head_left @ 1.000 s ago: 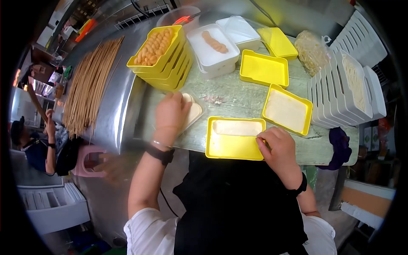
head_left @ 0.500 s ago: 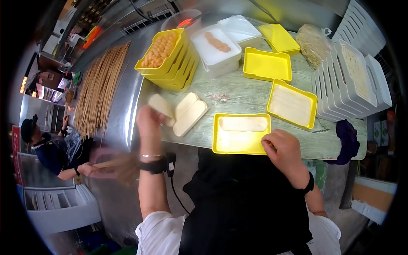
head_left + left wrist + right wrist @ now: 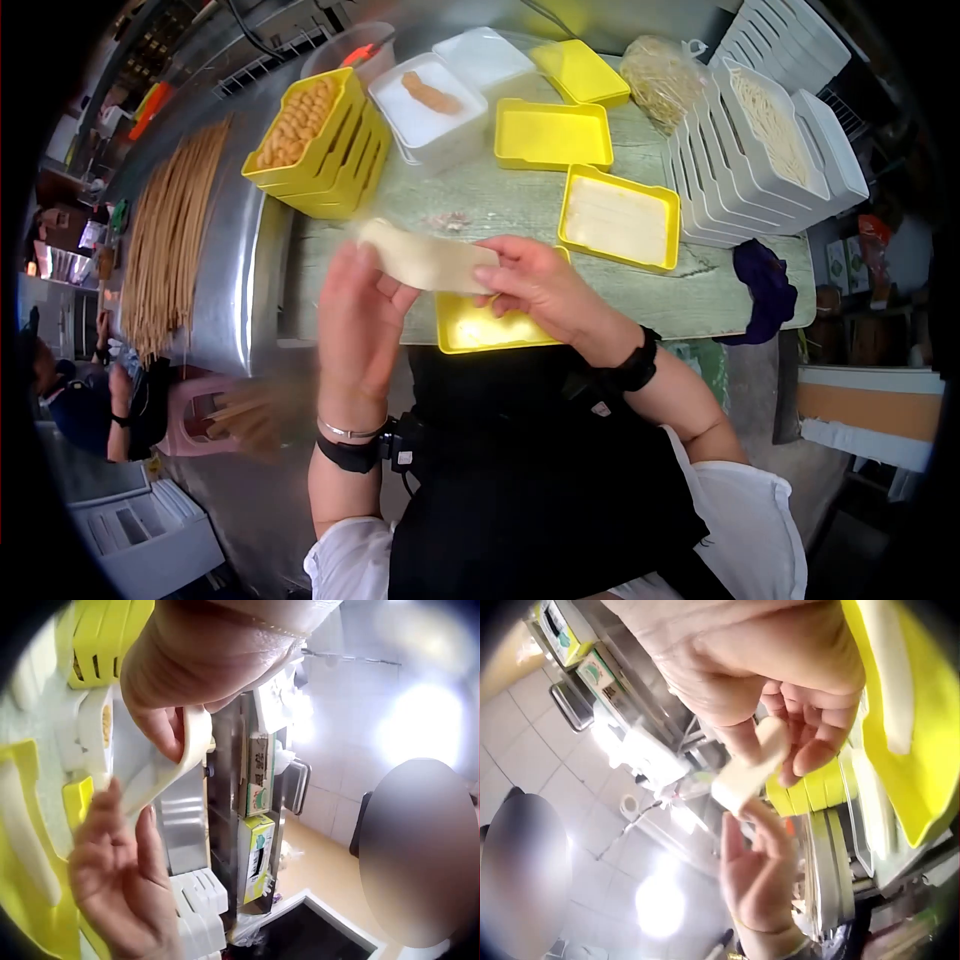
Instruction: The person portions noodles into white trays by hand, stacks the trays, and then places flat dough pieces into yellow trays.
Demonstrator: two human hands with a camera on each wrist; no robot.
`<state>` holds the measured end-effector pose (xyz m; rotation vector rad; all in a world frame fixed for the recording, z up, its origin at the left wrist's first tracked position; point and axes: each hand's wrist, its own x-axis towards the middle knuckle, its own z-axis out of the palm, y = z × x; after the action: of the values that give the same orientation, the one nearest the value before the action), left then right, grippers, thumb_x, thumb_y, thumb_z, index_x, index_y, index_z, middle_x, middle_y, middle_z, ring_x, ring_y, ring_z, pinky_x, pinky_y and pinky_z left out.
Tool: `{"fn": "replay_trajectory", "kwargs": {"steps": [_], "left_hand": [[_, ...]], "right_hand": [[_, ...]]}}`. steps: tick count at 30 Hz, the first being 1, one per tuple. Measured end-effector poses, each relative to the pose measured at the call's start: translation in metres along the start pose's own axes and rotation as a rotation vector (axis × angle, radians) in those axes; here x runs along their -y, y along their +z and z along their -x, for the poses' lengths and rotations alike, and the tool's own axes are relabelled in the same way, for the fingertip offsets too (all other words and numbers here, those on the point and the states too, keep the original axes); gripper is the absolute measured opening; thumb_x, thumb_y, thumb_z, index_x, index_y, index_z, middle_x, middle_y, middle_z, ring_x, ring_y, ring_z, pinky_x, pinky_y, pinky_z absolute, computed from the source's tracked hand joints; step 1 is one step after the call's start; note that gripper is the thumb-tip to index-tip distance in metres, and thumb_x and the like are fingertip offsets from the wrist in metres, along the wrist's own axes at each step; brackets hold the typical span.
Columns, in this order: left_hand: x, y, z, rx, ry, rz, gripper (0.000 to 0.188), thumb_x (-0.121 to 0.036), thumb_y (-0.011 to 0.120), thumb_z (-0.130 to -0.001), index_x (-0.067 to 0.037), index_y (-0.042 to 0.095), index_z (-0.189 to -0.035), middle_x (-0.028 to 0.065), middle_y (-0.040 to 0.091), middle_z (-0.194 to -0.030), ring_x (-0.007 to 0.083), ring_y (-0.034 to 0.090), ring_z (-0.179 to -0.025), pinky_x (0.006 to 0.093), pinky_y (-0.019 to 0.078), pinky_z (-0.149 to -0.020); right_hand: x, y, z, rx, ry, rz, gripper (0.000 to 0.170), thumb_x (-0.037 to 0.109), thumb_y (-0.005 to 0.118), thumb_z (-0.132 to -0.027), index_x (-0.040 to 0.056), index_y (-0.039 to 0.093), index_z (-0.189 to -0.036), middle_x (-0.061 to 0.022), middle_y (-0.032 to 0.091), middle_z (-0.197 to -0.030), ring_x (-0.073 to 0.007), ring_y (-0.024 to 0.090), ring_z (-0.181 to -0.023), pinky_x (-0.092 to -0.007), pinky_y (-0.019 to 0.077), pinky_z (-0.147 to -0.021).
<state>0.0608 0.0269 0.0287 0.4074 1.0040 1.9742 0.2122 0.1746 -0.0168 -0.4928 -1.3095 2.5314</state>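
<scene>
A pale, flat dough strip [image 3: 425, 262] with a rounded end is stretched between the two hands above the table. My left hand [image 3: 355, 315] pinches its left end, and the right hand [image 3: 550, 295] holds the other end between thumb and fingers. In the left wrist view the strip [image 3: 196, 739] curves down from one hand to the other. Beneath the hands is a yellow tray [image 3: 490, 325], partly hidden by the right hand and the strip. The right wrist view shows another dough strip [image 3: 891, 675] lying in that tray.
A yellow tray with pale dough pieces [image 3: 615, 220] sits to the right, another yellow tray [image 3: 552, 135] behind it. Stacked yellow trays [image 3: 335, 165] hold twisted pieces at left, beside long sticks [image 3: 178, 235]. White trays [image 3: 720, 175] and a purple cloth [image 3: 765, 290] are at right.
My left hand has brought a dough strip from the flat strips at left to above the yellow tray. The right hand has left the tray's edge and taken the strip's other end.
</scene>
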Motion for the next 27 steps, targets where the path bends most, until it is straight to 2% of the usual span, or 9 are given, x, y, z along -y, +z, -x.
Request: {"fn": "replay_trajectory", "kwargs": {"steps": [3, 6, 7, 10, 11, 14, 17, 27], "left_hand": [[0.024, -0.019, 0.001, -0.150, 0.070, -0.425, 0.023, -0.010, 0.058, -0.099, -0.005, 0.054, -0.121, 0.0066, 0.065, -0.109, 0.0161, 0.065, -0.101, 0.0286, 0.0529, -0.094], [0.051, -0.033, 0.009, -0.042, 0.129, -0.866, 0.027, -0.008, 0.066, -0.093, -0.007, 0.058, -0.119, 0.0029, 0.062, -0.094, 0.0122, 0.061, -0.087, 0.0260, 0.0528, -0.080], [0.058, -0.032, 0.012, -0.038, 0.143, -0.971, 0.022, -0.009, 0.067, -0.092, -0.005, 0.061, -0.113, 0.0021, 0.063, -0.088, 0.0122, 0.061, -0.081, 0.0256, 0.0507, -0.076], [0.065, -0.031, 0.009, 0.114, 0.469, -1.430, 0.012, -0.008, 0.070, -0.085, -0.007, 0.068, -0.096, 0.0098, 0.066, -0.085, 0.0266, 0.062, -0.078, 0.0358, 0.0493, -0.074], [0.065, -0.030, 0.007, 0.124, 0.498, -1.485, 0.010, -0.007, 0.070, -0.084, -0.007, 0.068, -0.094, 0.0095, 0.066, -0.084, 0.0273, 0.062, -0.078, 0.0363, 0.0488, -0.074], [0.062, -0.024, 0.001, 0.143, 0.568, -1.628, 0.008, -0.005, 0.071, -0.081, -0.007, 0.069, -0.088, 0.0086, 0.066, -0.081, 0.0290, 0.061, -0.078, 0.0382, 0.0470, -0.072], [0.062, -0.025, -0.002, 0.144, 0.587, -1.721, 0.008, -0.007, 0.071, -0.079, -0.008, 0.068, -0.087, 0.0072, 0.065, -0.078, 0.0292, 0.059, -0.077, 0.0400, 0.0447, -0.071], [0.067, -0.024, -0.006, 0.157, 0.619, -1.874, 0.008, -0.009, 0.072, -0.076, -0.011, 0.068, -0.083, 0.0048, 0.062, -0.073, 0.0268, 0.057, -0.073, 0.0396, 0.0429, -0.068]], "right_hand": [[0.011, -0.026, 0.022, -0.140, -0.130, 0.284, 0.031, 0.010, 0.067, -0.094, -0.0008, 0.058, -0.121, -0.0033, 0.065, -0.095, -0.0095, 0.064, -0.077, -0.0203, 0.0498, -0.064], [0.010, -0.039, 0.045, -0.219, -0.230, 0.466, 0.030, 0.009, 0.068, -0.093, 0.0009, 0.059, -0.120, -0.0016, 0.065, -0.089, -0.0072, 0.063, -0.077, -0.0203, 0.0485, -0.063], [0.008, -0.042, 0.051, -0.235, -0.192, 0.579, 0.025, 0.009, 0.069, -0.090, 0.0041, 0.062, -0.113, -0.0025, 0.065, -0.083, -0.0131, 0.064, -0.073, -0.0243, 0.0486, -0.062], [-0.002, -0.044, 0.060, -0.274, -0.330, 1.198, 0.016, 0.010, 0.070, -0.087, 0.0062, 0.064, -0.102, -0.0059, 0.063, -0.078, -0.0225, 0.063, -0.071, -0.0298, 0.0487, -0.063], [-0.010, -0.044, 0.056, -0.316, -0.454, 1.284, 0.009, 0.010, 0.070, -0.083, 0.0081, 0.064, -0.089, -0.0078, 0.061, -0.079, -0.0289, 0.059, -0.073, -0.0357, 0.0487, -0.066], [-0.013, -0.042, 0.050, -0.344, -0.597, 1.533, 0.009, 0.008, 0.072, -0.081, 0.0080, 0.065, -0.087, -0.0062, 0.061, -0.080, -0.0264, 0.057, -0.074, -0.0353, 0.0458, -0.064], [-0.012, -0.043, 0.043, -0.327, -0.587, 1.620, 0.008, 0.009, 0.072, -0.079, 0.0089, 0.065, -0.083, -0.0046, 0.058, -0.079, -0.0274, 0.054, -0.078, -0.0386, 0.0441, -0.069], [-0.014, -0.047, 0.033, -0.337, -0.543, 1.762, 0.009, 0.012, 0.073, -0.077, 0.0112, 0.065, -0.079, -0.0015, 0.056, -0.078, -0.0249, 0.053, -0.081, -0.0385, 0.0406, -0.071]]}}
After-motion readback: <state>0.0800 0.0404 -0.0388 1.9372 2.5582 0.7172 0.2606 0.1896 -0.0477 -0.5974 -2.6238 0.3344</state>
